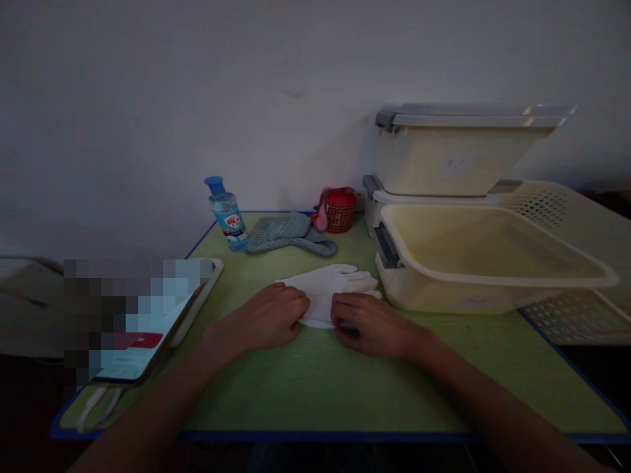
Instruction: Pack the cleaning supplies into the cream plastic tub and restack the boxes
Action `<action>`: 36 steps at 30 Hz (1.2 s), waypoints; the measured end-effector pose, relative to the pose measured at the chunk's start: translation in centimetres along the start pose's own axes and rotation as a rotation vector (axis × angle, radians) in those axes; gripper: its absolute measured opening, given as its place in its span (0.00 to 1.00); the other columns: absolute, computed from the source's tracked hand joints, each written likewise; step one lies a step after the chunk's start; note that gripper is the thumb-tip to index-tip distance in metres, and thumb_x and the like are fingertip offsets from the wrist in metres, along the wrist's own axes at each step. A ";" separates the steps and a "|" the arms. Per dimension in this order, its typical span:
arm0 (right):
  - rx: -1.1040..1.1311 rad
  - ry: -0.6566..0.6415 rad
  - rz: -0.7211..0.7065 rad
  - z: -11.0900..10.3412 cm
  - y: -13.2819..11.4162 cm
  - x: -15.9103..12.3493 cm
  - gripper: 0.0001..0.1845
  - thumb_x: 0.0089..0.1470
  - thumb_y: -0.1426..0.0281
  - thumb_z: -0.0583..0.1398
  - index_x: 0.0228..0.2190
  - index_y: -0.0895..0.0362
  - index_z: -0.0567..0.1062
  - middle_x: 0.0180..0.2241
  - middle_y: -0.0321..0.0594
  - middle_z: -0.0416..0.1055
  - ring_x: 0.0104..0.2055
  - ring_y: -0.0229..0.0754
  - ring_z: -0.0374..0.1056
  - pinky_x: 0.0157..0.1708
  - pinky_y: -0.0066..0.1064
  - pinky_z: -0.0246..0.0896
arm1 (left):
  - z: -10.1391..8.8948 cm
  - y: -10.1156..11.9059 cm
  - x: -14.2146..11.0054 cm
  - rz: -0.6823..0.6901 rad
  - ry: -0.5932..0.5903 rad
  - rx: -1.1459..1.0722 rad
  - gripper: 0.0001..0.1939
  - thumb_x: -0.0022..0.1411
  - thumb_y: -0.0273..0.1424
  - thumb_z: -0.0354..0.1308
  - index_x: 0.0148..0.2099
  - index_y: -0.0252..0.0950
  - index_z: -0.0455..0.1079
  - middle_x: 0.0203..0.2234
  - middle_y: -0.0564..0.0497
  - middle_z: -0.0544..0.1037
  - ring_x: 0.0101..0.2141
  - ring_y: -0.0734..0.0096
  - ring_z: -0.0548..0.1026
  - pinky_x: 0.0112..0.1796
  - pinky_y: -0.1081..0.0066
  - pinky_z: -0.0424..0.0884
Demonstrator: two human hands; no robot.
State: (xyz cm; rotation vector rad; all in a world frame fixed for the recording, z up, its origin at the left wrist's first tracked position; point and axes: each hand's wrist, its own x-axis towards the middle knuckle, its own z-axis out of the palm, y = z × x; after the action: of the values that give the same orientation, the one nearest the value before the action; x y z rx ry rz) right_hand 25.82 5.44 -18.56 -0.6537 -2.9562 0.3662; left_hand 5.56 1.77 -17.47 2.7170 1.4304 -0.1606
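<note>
A white glove point(328, 292) lies flat on the green table, its fingers pointing to the right. My left hand point(271, 315) is closed on the glove's left side, fingers curled down. My right hand point(372, 322) pinches the glove near its lower right edge, and its fingertips are partly hidden. Beyond the glove rests a crumpled grey-blue mesh cloth point(288, 231). To the cloth's left stands a clear bottle with a blue cap and label point(229, 217).
An uncovered cream plastic bin point(493, 292) stands to the right, before stacked lidded bins point(453, 157) and a perforated basket point(576, 210). A small red woven basket point(340, 213) is near the wall. At left lies a partly blurred-out screen device point(125, 361). The table point(315, 394) has a blue edge.
</note>
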 end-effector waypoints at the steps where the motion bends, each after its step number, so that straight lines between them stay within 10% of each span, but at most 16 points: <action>1: -0.014 0.001 -0.001 0.0 0.0 0.0 0.03 0.49 0.77 0.55 0.27 0.59 0.67 0.28 0.38 0.65 0.31 0.36 0.60 0.30 0.27 0.51 | -0.1 0.0 0.0 0.005 0.005 0.004 0.05 0.52 0.23 0.49 0.29 0.35 0.65 0.27 0.48 0.74 0.33 0.64 0.72 0.39 0.65 0.65; 17: 0.033 0.016 -0.107 0.1 0.4 -0.2 0.04 0.52 0.76 0.53 0.27 0.59 0.67 0.29 0.39 0.65 0.32 0.36 0.60 0.31 0.26 0.52 | -0.5 -0.6 -0.9 -0.012 -0.046 -0.183 0.08 0.47 0.22 0.50 0.32 0.36 0.64 0.31 0.51 0.72 0.32 0.68 0.70 0.32 0.71 0.64; 22: 0.055 0.038 -0.064 0.3 0.3 -0.1 0.07 0.55 0.75 0.51 0.28 0.59 0.68 0.29 0.40 0.66 0.31 0.37 0.62 0.31 0.27 0.52 | -0.8 -1.2 -0.4 -0.080 -0.044 -0.317 0.10 0.61 0.28 0.44 0.33 0.35 0.67 0.31 0.50 0.74 0.34 0.69 0.71 0.36 0.71 0.64; 30: 0.133 0.150 0.223 1.5 -0.3 1.0 0.05 0.56 0.71 0.55 0.33 0.58 0.70 0.25 0.36 0.70 0.28 0.36 0.64 0.26 0.24 0.50 | 1.0 0.7 1.9 -0.240 0.021 -0.048 0.16 0.65 0.39 0.43 0.47 0.33 0.60 0.39 0.42 0.71 0.37 0.57 0.74 0.33 0.63 0.68; 36: 0.035 0.243 0.171 1.8 0.1 0.4 0.03 0.52 0.72 0.58 0.32 0.57 0.70 0.25 0.36 0.68 0.26 0.36 0.63 0.26 0.25 0.52 | 1.7 1.0 1.8 -0.194 0.133 0.016 0.14 0.64 0.37 0.46 0.45 0.31 0.61 0.42 0.41 0.65 0.44 0.57 0.68 0.39 0.60 0.68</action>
State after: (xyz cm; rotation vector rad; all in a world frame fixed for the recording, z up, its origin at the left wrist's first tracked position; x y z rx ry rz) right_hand 25.21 5.32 -20.29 -0.8819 -2.6672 0.3250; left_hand 7.31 2.46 -19.36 2.6425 1.7353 -0.0002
